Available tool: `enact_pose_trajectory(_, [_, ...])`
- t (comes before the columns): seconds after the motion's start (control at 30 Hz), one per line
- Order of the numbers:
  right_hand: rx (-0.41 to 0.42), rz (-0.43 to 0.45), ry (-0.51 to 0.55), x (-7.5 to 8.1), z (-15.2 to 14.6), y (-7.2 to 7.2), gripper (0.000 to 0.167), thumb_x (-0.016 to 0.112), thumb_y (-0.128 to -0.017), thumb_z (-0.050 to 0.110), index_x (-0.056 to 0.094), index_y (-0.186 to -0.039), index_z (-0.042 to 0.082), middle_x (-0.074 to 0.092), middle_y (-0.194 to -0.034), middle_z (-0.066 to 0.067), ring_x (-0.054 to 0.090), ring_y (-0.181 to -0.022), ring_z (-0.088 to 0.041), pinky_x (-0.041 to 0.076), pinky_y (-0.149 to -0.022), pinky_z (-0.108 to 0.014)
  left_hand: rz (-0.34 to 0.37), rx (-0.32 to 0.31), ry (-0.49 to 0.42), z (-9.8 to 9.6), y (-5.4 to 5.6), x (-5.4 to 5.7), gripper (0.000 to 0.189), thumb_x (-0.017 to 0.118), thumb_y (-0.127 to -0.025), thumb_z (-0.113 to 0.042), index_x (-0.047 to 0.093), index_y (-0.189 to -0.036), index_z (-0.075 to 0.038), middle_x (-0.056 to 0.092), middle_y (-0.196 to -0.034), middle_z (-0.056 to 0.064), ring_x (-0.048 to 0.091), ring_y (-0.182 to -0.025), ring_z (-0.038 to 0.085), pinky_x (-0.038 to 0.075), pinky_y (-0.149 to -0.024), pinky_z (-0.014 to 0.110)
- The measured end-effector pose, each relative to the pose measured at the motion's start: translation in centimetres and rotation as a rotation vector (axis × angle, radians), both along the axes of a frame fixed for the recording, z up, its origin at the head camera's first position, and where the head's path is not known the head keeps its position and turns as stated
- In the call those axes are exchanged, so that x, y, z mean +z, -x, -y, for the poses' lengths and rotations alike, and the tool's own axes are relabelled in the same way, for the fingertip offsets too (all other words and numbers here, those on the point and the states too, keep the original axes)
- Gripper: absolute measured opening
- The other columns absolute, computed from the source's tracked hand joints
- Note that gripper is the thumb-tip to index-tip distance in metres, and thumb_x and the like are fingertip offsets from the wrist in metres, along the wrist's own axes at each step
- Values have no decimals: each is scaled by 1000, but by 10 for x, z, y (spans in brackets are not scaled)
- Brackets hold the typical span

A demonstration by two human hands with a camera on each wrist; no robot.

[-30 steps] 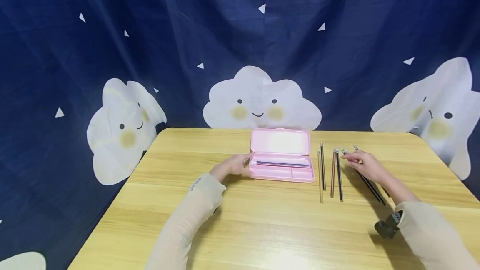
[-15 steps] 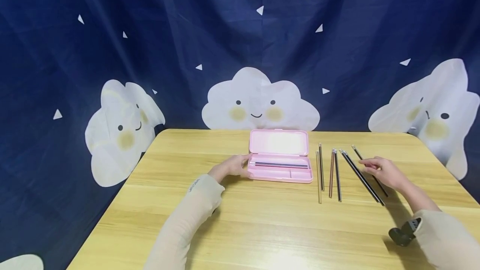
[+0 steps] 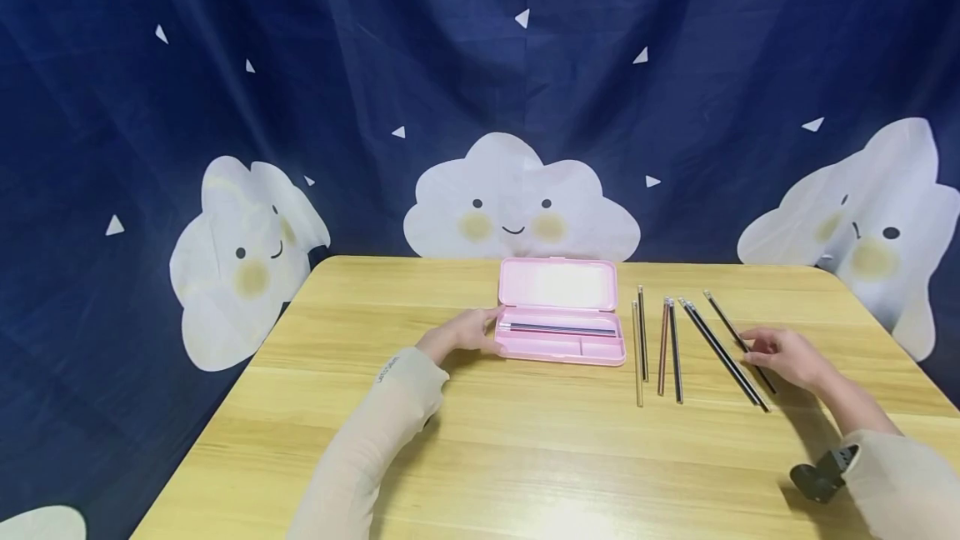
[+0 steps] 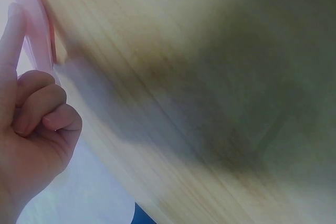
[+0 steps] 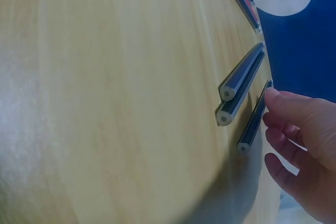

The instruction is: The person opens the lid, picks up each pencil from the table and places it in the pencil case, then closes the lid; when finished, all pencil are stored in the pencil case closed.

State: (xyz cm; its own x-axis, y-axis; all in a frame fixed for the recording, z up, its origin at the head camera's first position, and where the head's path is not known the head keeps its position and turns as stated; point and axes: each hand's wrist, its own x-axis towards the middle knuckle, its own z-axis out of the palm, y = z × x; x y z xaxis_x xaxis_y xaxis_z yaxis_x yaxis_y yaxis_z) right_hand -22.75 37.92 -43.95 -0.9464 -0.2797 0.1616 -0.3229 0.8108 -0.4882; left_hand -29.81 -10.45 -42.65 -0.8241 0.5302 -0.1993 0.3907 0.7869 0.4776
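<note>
In the head view, my left hand (image 3: 468, 331) holds the left end of an open pink pencil case (image 3: 543, 359), with fingers at its upper corner and the thumb at its lower one. The left wrist view shows one finger stretched along the pink case wall (image 4: 38, 24) and the others curled. Several pencils (image 3: 558, 329) lie in the case's long upper compartment. My right hand (image 3: 783, 355) is at the rightmost dark pencil (image 3: 722, 311), which lies slanted on the table. The right wrist view shows the thumb tip overlapping that pencil (image 5: 253, 124), the other fingers loosely bent beside it.
Between the case and my right hand lie two dark pencils side by side (image 3: 722, 355), a reddish pencil (image 3: 663, 348), a black pencil (image 3: 676, 354) and a gold pencil (image 3: 638, 357). A dark blue curtain (image 3: 360, 107) hangs behind the wooden table (image 3: 540, 448).
My right hand has moved right and toward me, from over the paired dark pencils to the rightmost one. The left hand stays on the case. The pencils lie as before.
</note>
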Motion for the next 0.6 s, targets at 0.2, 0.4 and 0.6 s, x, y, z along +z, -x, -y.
enact_pose_trajectory(0.2, [-19,59,-72,2,-1,-1,32,67,-79,7,59,-103,-13,59,-75,-4,45,-64,0,41,-56,-26,2,2,-5,0,-1,0,89,75,-74,-33,27,-143,-4,36,-141,19,37,-128,26,29,-107,35])
enact_pose_trajectory(0.4, [-25,64,-80,5,0,1,31,66,-78,4,58,-101,-14,61,-72,-7,51,-65,-12,43,-58,-31,-3,2,-10,-1,0,0,88,75,-74,-32,27,-143,-5,37,-140,18,39,-125,25,29,-107,35])
enact_pose_trajectory(0.6, [-63,86,-99,7,-2,5,29,62,-77,-1,54,-99,-17,61,-73,-17,57,-68,-27,46,-61,-40,0,10,-21,-2,1,-1,88,75,-74,-32,27,-143,-5,36,-141,18,41,-123,22,29,-107,35])
